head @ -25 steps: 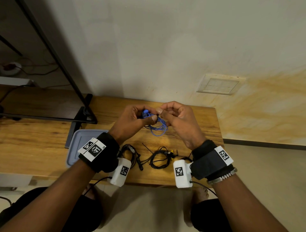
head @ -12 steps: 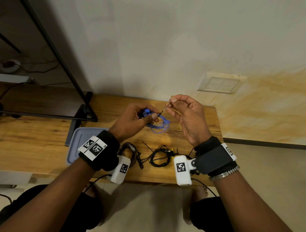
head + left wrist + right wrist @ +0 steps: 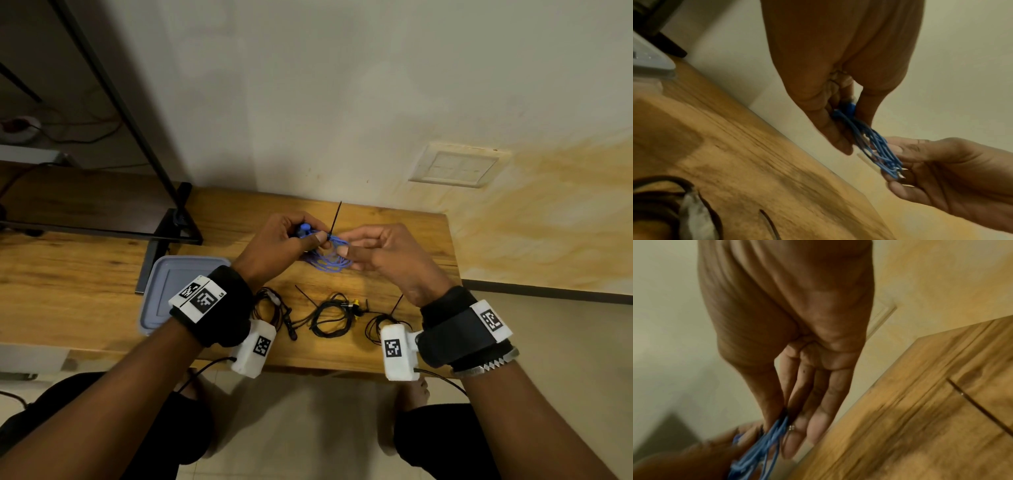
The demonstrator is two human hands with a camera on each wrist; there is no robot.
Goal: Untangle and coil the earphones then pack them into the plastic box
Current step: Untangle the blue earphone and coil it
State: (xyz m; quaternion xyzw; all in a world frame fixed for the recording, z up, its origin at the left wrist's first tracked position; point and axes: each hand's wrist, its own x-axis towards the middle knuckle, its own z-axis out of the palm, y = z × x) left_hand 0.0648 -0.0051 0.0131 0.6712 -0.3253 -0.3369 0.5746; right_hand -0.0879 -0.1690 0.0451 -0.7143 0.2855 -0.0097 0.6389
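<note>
Blue earphones [image 3: 327, 255] pinched by both hands [image 3: 281, 241] [image 3: 385, 255]; plastic box [image 3: 161, 291] lidded.

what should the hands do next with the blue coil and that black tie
Probably cinch the black tie: it stands up from the blue earphones, coiled and held by the left hand and right hand, so the right could pull the tail tight.

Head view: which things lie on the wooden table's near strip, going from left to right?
Grey-blue plastic lid → black earphone bundle with a white part → coiled black earphones with a yellow plug → black cable coil.
</note>
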